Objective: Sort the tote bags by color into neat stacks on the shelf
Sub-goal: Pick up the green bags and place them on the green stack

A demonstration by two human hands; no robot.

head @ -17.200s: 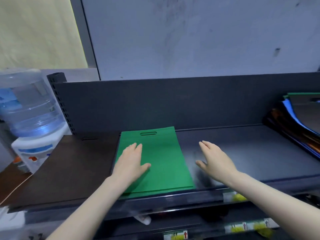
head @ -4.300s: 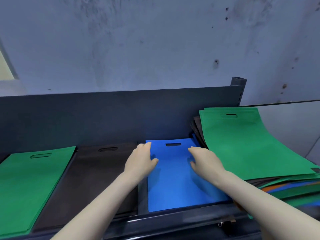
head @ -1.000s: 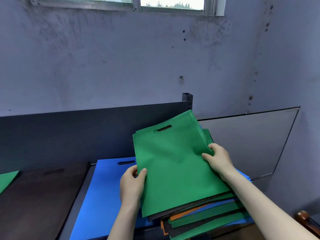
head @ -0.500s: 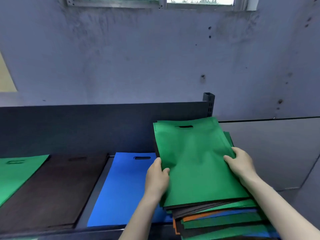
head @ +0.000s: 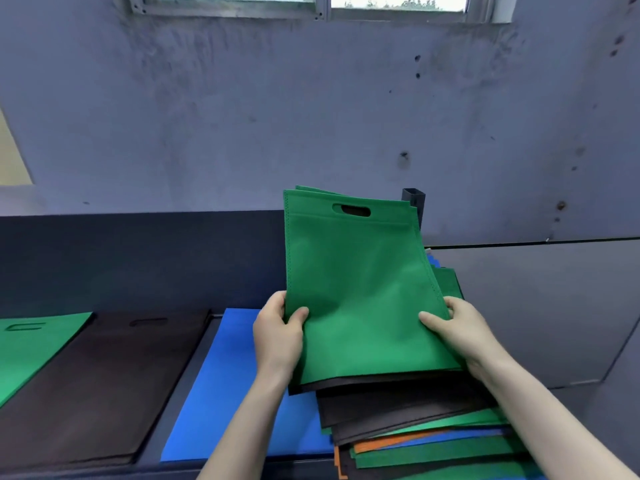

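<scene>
Fabric, thin and non-woven: the green tote bag [head: 360,292] looks near weightless and soft, and it stands up from the mixed pile [head: 415,438] only because I hold it taut. My left hand [head: 277,337] pinches its left edge, thumb on the front face, and my right hand [head: 457,330] grips the right edge the same way. A hold on both side edges at mid-height seems best, since a one-handed grip would probably let it fold over. The handle cut-out [head: 351,210] at the top is a second option. The surface looks matte, not slippery, but the sheets may cling, and a black bag [head: 381,407] just beneath could drag along. A second green edge shows behind the top; I cannot tell whether that is another bag. Count on the shelf [head: 138,261]: three sorted places, a green stack [head: 31,348] far left, a black stack [head: 104,386] beside it, a blue stack [head: 228,382] next to the pile. Depth of each is not readable. The pile shows black, green, orange and blue edges, at least six layers.
</scene>
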